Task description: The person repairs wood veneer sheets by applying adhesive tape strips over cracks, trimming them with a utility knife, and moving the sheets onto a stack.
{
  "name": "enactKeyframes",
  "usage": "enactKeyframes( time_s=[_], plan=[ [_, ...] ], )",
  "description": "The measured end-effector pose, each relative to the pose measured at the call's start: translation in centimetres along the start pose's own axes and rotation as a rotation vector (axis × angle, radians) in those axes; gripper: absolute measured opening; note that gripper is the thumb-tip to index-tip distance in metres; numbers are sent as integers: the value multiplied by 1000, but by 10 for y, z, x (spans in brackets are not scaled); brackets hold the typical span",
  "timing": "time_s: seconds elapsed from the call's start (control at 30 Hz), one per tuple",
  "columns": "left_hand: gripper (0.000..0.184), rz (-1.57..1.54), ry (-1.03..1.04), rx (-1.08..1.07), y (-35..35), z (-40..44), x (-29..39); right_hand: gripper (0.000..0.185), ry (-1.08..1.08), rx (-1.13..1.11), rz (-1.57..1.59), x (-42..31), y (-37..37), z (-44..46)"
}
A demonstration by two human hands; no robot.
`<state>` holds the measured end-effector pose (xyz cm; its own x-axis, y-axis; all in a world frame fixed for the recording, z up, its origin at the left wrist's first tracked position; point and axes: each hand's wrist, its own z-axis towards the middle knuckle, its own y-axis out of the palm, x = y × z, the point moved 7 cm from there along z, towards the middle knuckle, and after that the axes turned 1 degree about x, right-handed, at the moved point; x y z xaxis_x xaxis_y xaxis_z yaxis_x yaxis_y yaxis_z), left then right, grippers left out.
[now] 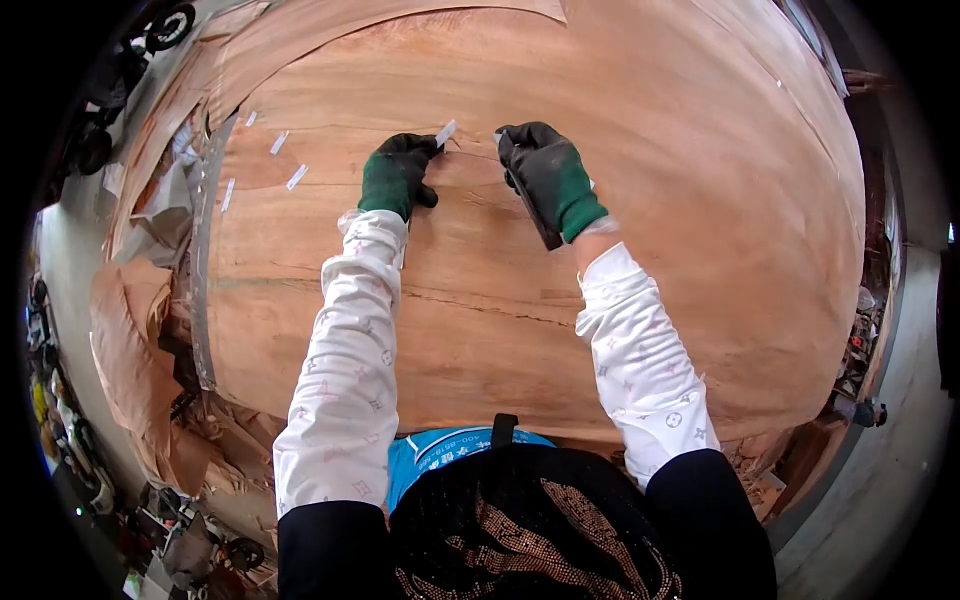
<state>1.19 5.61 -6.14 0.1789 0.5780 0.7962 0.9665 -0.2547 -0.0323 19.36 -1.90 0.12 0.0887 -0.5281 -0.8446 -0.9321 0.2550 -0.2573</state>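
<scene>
A large sheet of wood veneer (480, 350) lies flat beneath both hands. My left hand (397, 172), in a black and green glove, is closed at the fingertips on a short white strip (446, 132) that looks like tape. Facing it a little to the right, my right hand (545, 170) wears a matching glove and is closed around a dark, narrow tool (548, 234); its kind is not clear. A bit of white shows at the right fingertips. Between the hands, a small split (453, 146) marks the veneer.
Several white strips (297, 177) lie on the veneer's left part. A long crack (490, 306) runs across the sheet nearer my body. Torn veneer pieces (135, 320) hang at the left edge. Another veneer sheet (400, 17) overlaps at the far side. Scraps (765, 485) lie below the right edge.
</scene>
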Motion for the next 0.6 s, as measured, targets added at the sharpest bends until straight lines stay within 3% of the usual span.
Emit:
enactKeyframes(
  time_s=[0.1, 0.17, 0.23, 0.27, 0.3, 0.33, 0.4, 0.5, 0.6],
  plan=[
    [19, 56, 12, 12, -1, -13, 11, 33, -580, -239, -509, -2, 5, 6],
    [19, 53, 18, -5, -1, -12, 12, 49, 107, -293, -216, 33, -18, 21],
    [19, 34, 30, 1, -2, -7, 7, 43, -607, 262, -388, -15, -58, 14],
    [18, 26, 34, 3, -2, -6, 5, 40, -45, 392, 125, 28, -78, 25],
    [19, 29, 22, -1, -2, -6, 4, 37, -233, 426, 73, 21, -71, 27],
    [19, 34, 12, -3, -2, -6, 4, 34, -587, 333, -112, 3, -47, 19],
    [19, 33, -1, -6, -1, -6, 5, 36, -725, 103, -687, -9, 7, -2],
    [20, 68, -18, 9, 1, -8, 8, 43, -470, -64, -1130, -6, 50, 7],
    [19, -62, 5, -85, 1, -6, 11, 34, -541, 25, -1265, -1, 60, 9]
  ],
)
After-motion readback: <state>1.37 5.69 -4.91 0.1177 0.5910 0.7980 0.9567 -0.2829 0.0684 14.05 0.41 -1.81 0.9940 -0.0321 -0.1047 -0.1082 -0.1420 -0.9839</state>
